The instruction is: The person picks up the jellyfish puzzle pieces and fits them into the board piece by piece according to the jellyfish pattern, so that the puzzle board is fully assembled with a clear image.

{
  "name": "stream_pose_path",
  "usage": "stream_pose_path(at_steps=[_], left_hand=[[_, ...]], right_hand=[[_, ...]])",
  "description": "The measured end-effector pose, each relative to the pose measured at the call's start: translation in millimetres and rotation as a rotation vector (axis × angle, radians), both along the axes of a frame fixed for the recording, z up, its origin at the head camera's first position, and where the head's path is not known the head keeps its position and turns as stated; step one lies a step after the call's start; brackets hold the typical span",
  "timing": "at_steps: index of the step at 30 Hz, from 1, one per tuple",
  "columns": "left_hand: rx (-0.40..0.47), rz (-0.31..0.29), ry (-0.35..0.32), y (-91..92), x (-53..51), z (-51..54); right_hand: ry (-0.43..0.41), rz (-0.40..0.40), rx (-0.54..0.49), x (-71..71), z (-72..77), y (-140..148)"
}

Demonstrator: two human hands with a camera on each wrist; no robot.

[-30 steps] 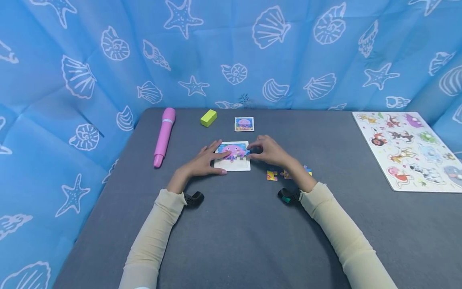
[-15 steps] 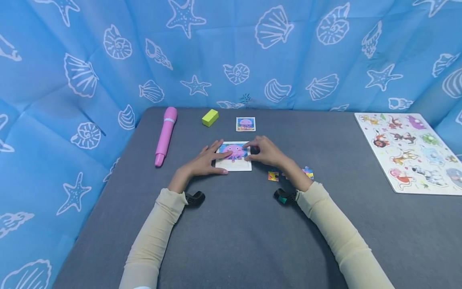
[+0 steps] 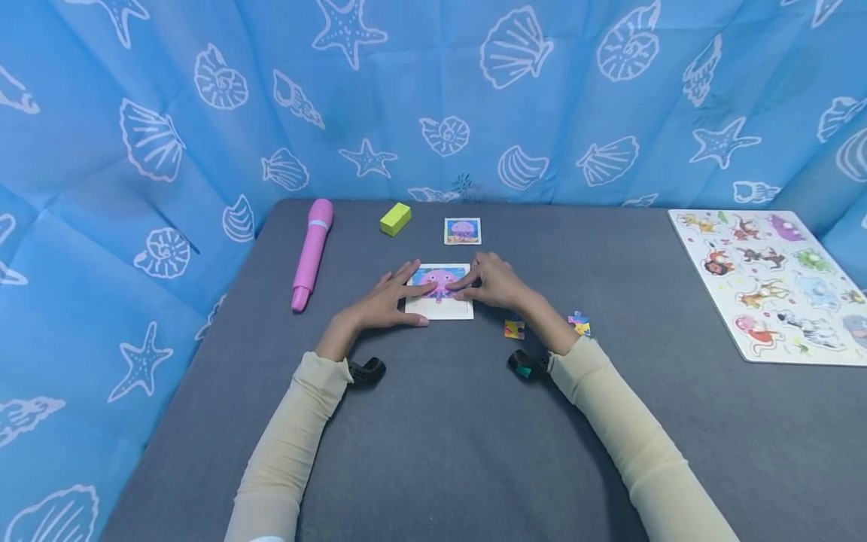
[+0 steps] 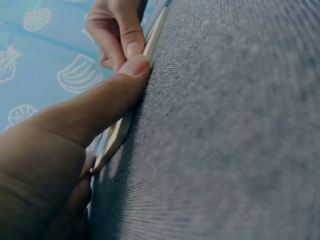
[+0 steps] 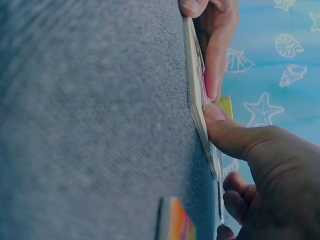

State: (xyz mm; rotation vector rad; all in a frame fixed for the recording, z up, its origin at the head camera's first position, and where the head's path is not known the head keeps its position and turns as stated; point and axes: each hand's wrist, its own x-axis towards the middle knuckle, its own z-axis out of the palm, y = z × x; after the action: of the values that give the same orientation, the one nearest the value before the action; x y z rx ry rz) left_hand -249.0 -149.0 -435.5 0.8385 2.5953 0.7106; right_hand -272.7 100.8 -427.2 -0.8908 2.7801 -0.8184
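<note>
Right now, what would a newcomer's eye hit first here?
Probably the blue curtain with white shells and starfish, behind and left of the grey table. Next, the left hand and right hand on the pink-octopus puzzle, mid-view. The pink stick at left and white animal board at far right also stand out.

left hand (image 3: pixel 382 305): centre-left, fingers spread, thumb apart | right hand (image 3: pixel 499 284): centre-right, forefinger near thumb | forearms (image 3: pixel 287 452): slant inward from bottom edge

Play space, blue seashell curtain (image 3: pixel 420 90), gray table (image 3: pixel 443 444), animal puzzle board (image 3: pixel 775 290)
</note>
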Motion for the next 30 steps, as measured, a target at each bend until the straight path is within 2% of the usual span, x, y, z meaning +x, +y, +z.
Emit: stream_pose_path(at_steps=[9, 13, 17, 24, 30], left_hand=[[0.047, -0.023, -0.013, -12.7, -1.0, 1.8], [0.068, -0.037, 0.011, -16.4, 2.9, 2.5], [0.073, -0.041, 0.043, -17.4, 5.5, -0.6], [0.139, 0.05, 0.05, -21.3, 10.8, -5.1], [0.152, 0.083, 0.055, -23.2, 13.3, -6.3]], right_hand=[[-0.053, -0.062, -0.012, -0.5, 3.6, 1], [-0.058, -0.066, -0.073, 1.3, 5.8, 13], [-0.074, -0.107, -0.152, 7.9, 10.2, 35], [-0.089, -0.233, -0.19, 26.9, 14.6, 79], [-0.099, -0.245, -0.189, 47.2, 8.6, 100]])
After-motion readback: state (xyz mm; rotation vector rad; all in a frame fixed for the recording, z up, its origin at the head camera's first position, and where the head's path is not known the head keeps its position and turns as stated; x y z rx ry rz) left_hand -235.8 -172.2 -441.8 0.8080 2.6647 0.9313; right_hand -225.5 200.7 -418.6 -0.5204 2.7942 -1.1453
